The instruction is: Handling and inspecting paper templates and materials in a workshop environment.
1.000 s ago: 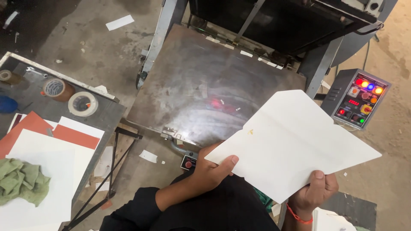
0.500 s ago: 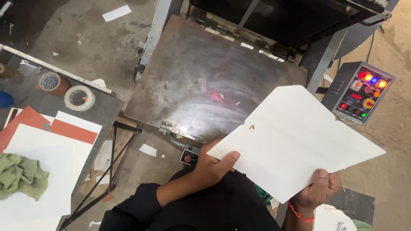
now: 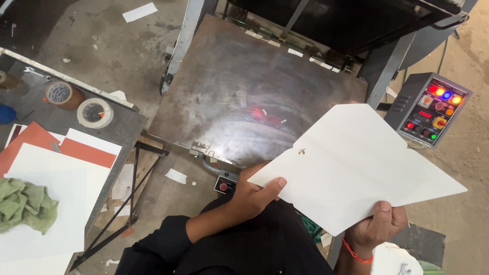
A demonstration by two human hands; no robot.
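You hold a white die-cut sheet [image 3: 351, 168], shaped like an unfolded envelope, in both hands just in front of your body. Your left hand [image 3: 252, 193] pinches its left corner, thumb on top and fingers closed beneath. Your right hand [image 3: 379, 226] clamps the lower edge, thumb over the face.

The sheet's far edge overhangs the near right corner of a bare steel plate [image 3: 244, 97], which lies open and flat ahead of you. Past the plate's far edge rises the dark machine body [image 3: 351, 20]. The sheet's right point sits just below a control box [image 3: 433, 109] with lit coloured buttons.

To your left, well apart from the sheet, a table [image 3: 125, 125] carries two rolls of tape [image 3: 76, 102], stacked white and orange sheets [image 3: 56, 183] and a green rag [image 3: 25, 206]. Paper scraps [image 3: 175, 175] litter the floor between.
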